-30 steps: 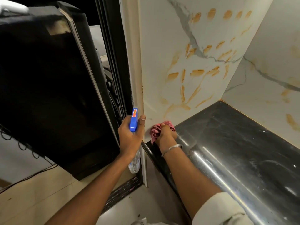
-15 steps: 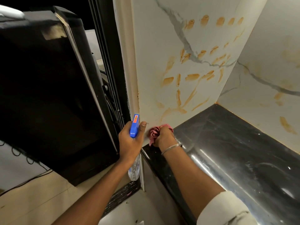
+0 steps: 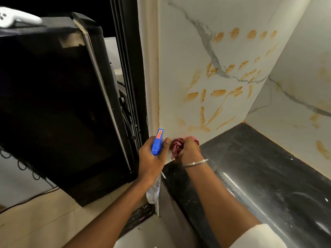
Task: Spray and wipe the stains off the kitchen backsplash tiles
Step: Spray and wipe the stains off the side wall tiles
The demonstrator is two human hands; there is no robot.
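Observation:
The white marble-look backsplash tiles (image 3: 179, 72) carry several orange-brown smears (image 3: 217, 93), from a row near the top down to the counter line. My left hand (image 3: 152, 158) grips a spray bottle with a blue head (image 3: 158, 141); its clear body (image 3: 154, 191) hangs below my wrist. My right hand (image 3: 189, 149) holds a bunched pink cloth (image 3: 177, 144) against the bottom left corner of the tile, just above the counter edge. More faint stains (image 3: 322, 149) mark the right-hand wall tile.
A black polished stone counter (image 3: 259, 167) runs from the tile corner toward the lower right. A large black appliance (image 3: 53, 104) stands to the left, with a black frame (image 3: 129, 68) and cables between it and the wall. Beige floor (image 3: 35, 221) lies below.
Both hands have stayed at the tile's bottom left corner, the cloth shifting slightly against the tile. The view has tilted a little, so the stains sit lower in frame.

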